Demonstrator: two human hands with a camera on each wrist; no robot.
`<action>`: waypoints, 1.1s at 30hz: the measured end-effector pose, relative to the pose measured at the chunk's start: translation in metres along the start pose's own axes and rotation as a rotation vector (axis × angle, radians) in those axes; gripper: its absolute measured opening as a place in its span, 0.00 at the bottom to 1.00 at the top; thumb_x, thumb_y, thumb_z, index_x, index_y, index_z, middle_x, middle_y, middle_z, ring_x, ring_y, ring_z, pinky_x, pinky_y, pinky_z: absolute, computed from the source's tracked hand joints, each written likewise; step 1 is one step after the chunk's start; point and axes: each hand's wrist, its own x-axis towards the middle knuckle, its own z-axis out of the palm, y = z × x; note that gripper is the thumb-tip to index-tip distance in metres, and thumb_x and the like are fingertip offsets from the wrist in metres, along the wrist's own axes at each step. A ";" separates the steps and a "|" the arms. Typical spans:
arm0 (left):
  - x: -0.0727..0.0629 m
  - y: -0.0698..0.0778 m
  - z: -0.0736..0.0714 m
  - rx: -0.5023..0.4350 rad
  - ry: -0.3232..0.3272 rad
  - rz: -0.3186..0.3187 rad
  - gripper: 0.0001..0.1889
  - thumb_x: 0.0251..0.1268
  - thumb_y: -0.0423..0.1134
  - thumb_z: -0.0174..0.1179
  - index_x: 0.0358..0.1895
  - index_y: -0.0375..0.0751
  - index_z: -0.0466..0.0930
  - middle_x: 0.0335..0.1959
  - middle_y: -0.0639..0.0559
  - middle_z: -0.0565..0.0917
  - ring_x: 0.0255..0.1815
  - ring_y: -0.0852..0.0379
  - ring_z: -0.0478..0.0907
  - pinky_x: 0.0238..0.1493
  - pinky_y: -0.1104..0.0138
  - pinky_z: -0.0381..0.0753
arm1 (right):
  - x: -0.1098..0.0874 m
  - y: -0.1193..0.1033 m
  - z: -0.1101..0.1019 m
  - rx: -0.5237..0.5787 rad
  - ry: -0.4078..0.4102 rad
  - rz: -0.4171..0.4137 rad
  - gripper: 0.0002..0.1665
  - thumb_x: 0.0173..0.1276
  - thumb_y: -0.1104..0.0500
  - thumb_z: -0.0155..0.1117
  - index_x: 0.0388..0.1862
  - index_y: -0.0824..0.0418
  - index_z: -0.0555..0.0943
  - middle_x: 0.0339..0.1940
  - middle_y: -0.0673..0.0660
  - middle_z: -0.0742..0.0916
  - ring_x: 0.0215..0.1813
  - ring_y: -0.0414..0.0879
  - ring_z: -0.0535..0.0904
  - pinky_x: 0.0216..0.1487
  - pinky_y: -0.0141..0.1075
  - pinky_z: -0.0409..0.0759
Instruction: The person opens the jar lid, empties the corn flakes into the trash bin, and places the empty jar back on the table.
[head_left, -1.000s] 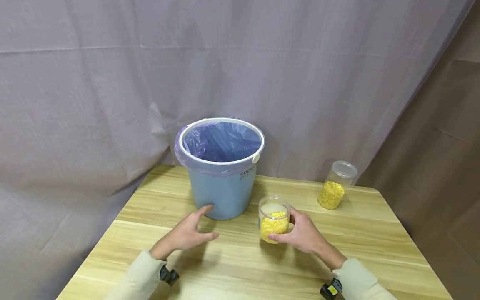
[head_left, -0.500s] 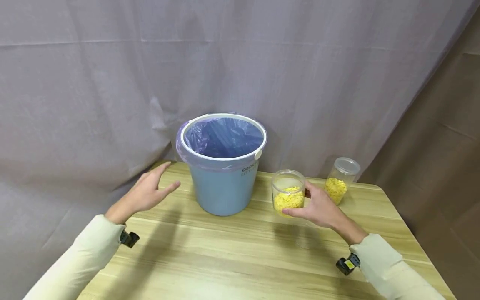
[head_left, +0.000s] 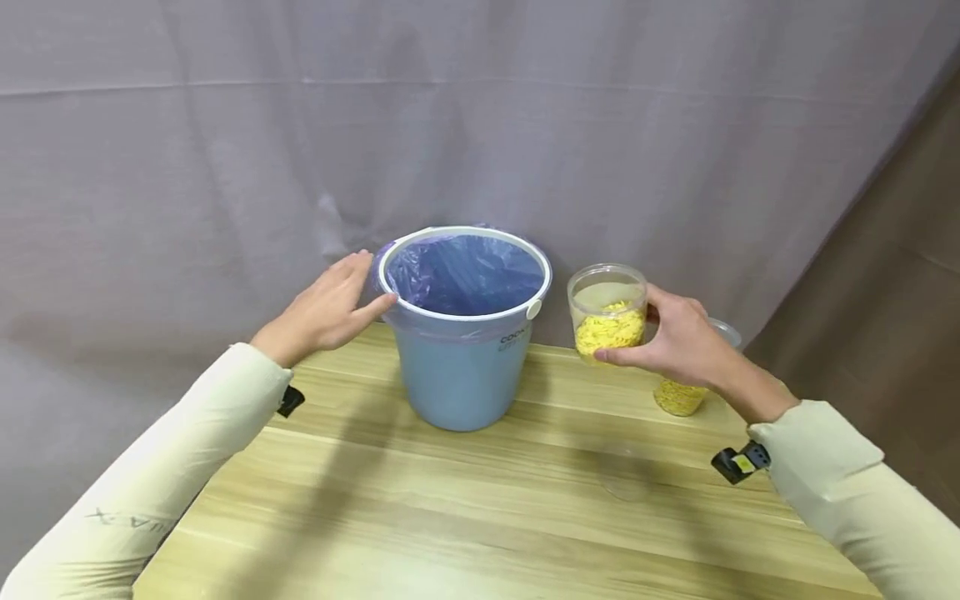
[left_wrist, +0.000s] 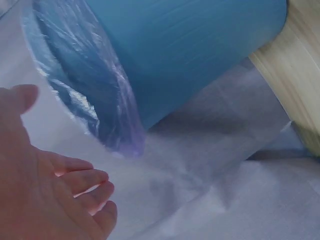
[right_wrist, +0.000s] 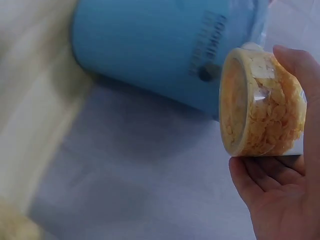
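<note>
My right hand [head_left: 686, 342] grips a clear plastic jar [head_left: 610, 325] part-filled with yellow flakes, thumb on the near side. It is held above the table, right of a light blue bucket [head_left: 461, 375] with a white rim and a purplish plastic liner [head_left: 480, 271]. In the right wrist view the jar's base [right_wrist: 233, 102] faces the camera and overlaps the bucket. My left hand [head_left: 326, 308] is at the bucket's left rim with fingers extended and nothing held. The left wrist view shows its fingers [left_wrist: 90, 185] apart from the hanging liner edge [left_wrist: 127, 140].
A second clear jar [head_left: 681, 398] with yellow flakes stands at the back right, partly hidden behind my right hand. A thin transparent disc [head_left: 626, 473] lies on the wooden table [head_left: 480, 517]. A grey curtain [head_left: 480, 125] hangs close behind the bucket.
My right hand has lifted the jar off the table, up and to the right. My left hand swung left, then up to the bucket's left rim.
</note>
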 end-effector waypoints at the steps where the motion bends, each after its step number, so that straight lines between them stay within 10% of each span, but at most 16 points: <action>1: 0.004 0.001 0.001 0.003 -0.007 0.000 0.49 0.81 0.66 0.43 0.85 0.29 0.43 0.87 0.32 0.48 0.89 0.35 0.45 0.89 0.44 0.46 | 0.003 -0.003 -0.005 -0.016 0.003 -0.006 0.51 0.49 0.40 0.89 0.68 0.58 0.76 0.53 0.59 0.90 0.55 0.57 0.88 0.53 0.48 0.86; 16: 0.019 0.002 0.016 0.079 -0.095 0.004 0.51 0.80 0.69 0.39 0.85 0.26 0.41 0.87 0.30 0.44 0.90 0.34 0.41 0.90 0.44 0.44 | 0.063 -0.037 -0.026 -0.228 0.015 -0.141 0.43 0.46 0.41 0.89 0.51 0.65 0.80 0.40 0.61 0.88 0.40 0.53 0.82 0.37 0.41 0.78; 33: 0.013 0.007 0.014 0.125 -0.094 0.010 0.50 0.81 0.67 0.38 0.84 0.24 0.41 0.87 0.28 0.46 0.89 0.34 0.42 0.90 0.44 0.45 | 0.103 -0.057 -0.033 -0.313 -0.008 -0.249 0.48 0.50 0.53 0.84 0.67 0.72 0.74 0.59 0.69 0.85 0.56 0.63 0.82 0.58 0.59 0.83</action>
